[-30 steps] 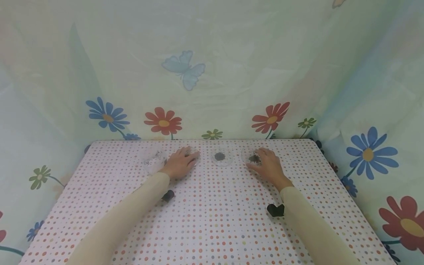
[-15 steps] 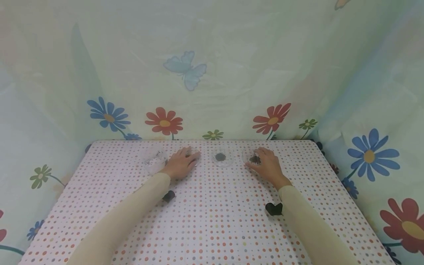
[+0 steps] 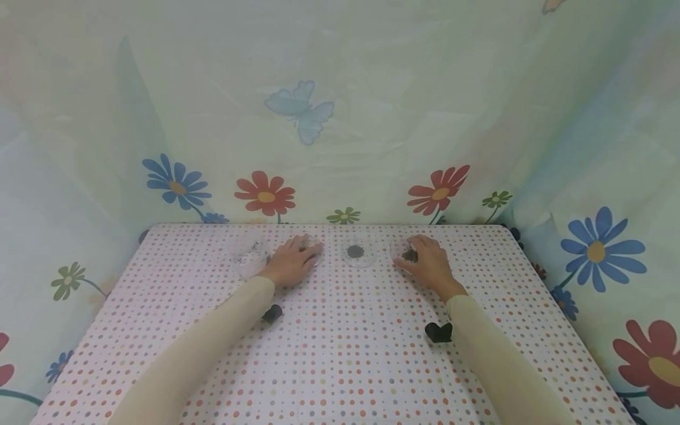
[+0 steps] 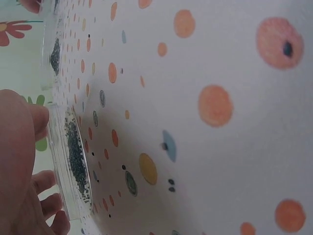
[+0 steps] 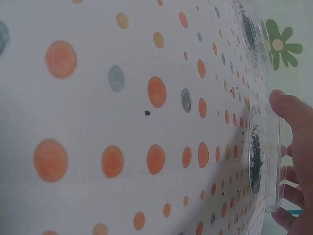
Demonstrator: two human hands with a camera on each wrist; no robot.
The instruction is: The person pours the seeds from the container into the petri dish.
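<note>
At the far side of the table, my left hand (image 3: 291, 262) holds a clear petri dish (image 4: 73, 161) with dark granules in it, thumb on one side and fingers on the other. Most of this dish is hidden under the hand in the head view. My right hand (image 3: 429, 265) spans a second petri dish (image 5: 258, 156) in the same way, its thumb and fingertips at the clear rim. Dark granules lie spread in that dish too. Between the hands stands a third dish (image 3: 357, 252) with a round dark heap in its middle.
Left of the left hand is another clear dish (image 3: 248, 257) with light and dark bits. The dotted tablecloth (image 3: 340, 354) carries a few stray dark granules. A flowered curtain (image 3: 340, 147) rises behind the table. Black pieces (image 3: 438, 332) show beside both sleeves.
</note>
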